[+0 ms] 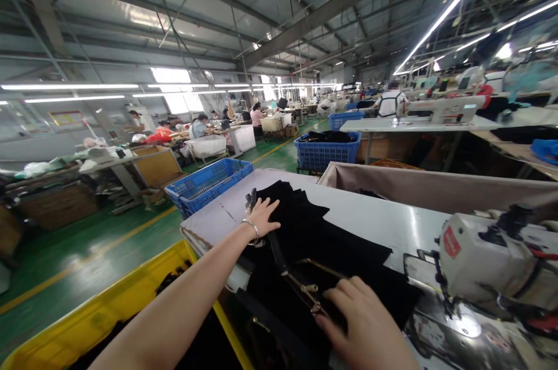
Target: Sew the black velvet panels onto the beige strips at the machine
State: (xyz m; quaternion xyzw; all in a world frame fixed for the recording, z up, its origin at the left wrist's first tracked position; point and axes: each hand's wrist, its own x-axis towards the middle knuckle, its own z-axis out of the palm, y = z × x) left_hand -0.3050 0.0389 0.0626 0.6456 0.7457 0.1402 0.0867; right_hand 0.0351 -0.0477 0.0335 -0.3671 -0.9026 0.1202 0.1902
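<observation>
Left hand, one: fingers spread wide, palm down at the far left of the black fabric pieces, which lie fanned across the pale table. Right hand, one: half-curled beside the metal zipper, whether gripping cannot be told. Surroundings: yellow crate, near left; blue basket, far left; sewing machine, near right.
</observation>
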